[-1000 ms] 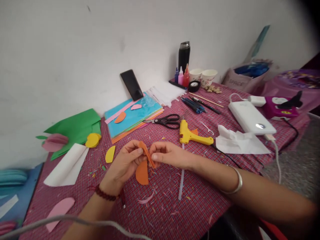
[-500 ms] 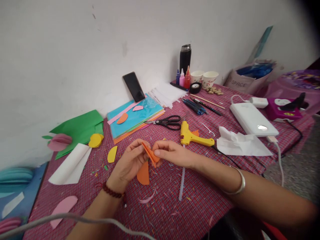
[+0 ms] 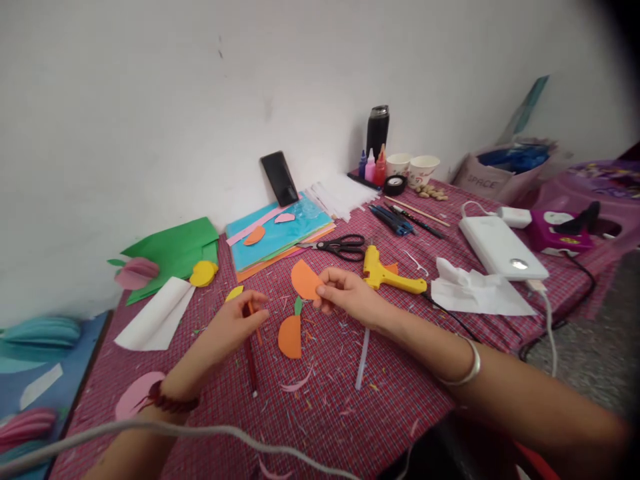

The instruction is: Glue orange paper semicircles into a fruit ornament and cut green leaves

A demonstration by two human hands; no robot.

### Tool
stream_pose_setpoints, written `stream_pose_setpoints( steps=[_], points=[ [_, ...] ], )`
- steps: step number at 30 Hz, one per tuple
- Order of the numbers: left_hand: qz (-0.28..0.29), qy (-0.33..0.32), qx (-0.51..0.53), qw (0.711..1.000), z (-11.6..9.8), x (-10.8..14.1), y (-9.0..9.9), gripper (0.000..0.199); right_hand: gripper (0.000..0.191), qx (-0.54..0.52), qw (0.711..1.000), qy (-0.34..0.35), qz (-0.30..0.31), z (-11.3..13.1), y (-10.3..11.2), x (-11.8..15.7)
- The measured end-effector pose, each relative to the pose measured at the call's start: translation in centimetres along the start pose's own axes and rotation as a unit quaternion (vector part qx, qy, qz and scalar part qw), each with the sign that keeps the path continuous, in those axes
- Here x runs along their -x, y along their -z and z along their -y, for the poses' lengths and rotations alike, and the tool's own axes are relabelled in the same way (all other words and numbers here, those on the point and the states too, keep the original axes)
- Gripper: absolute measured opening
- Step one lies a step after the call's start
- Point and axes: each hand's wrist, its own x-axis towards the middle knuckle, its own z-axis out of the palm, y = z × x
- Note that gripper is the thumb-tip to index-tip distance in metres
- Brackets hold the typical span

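Note:
My right hand (image 3: 345,297) pinches an orange paper half-circle (image 3: 304,279) by its lower right edge, above the table. To the left, my left hand (image 3: 237,320) has its thumb and fingers apart. A narrow orange strip shows at its fingertips; whether it touches them is unclear. Below that hand lies a dark red stick (image 3: 251,367). Another orange half-circle (image 3: 290,337) rests on the checked cloth (image 3: 330,407), with a small green leaf piece (image 3: 299,306) at its top. A yellow piece (image 3: 234,293) is partly hidden behind my left hand.
Right of my right hand lie a yellow glue gun (image 3: 387,273) and crumpled white paper (image 3: 475,290). Black scissors (image 3: 340,247), coloured sheets (image 3: 270,233) and a phone (image 3: 279,178) are behind. A pale cable (image 3: 200,430) crosses the foreground. Paper scraps are scattered about.
My left hand has come away from the orange paper and moved left, its fingers spreading. The paper in my right hand now shows its flat face. The green leaf piece has come into view.

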Motion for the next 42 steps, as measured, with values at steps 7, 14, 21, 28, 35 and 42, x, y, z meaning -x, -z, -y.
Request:
stream_pose_setpoints(
  steps=[7,14,21,28,35,42],
  points=[
    [-0.204,-0.309,-0.373,0.851,0.6,3.4,-0.3,0.042,0.027,-0.059,0.997,-0.038,0.035,-0.6,-1.0,0.4],
    [-0.162,-0.522,-0.355,0.758,-1.1,4.5,-3.1,0.032,0.017,0.034,0.994,-0.052,0.085,1.2,-2.4,2.1],
    [-0.292,-0.498,-0.337,0.744,2.7,4.9,0.4,0.035,0.032,0.686,0.704,0.110,-0.147,4.3,6.5,5.5],
    [-0.476,-0.195,0.017,0.858,2.8,5.9,4.6,0.017,0.030,0.755,0.644,0.060,-0.109,1.1,10.0,5.6],
    [-0.425,-0.213,0.019,0.879,2.4,5.4,3.5,0.017,0.013,0.721,0.674,0.048,-0.153,2.1,10.1,4.6],
    [-0.381,-0.299,-0.112,0.868,2.4,4.8,1.8,0.020,0.023,0.307,0.932,0.007,-0.193,5.3,7.1,7.6]
  ],
)
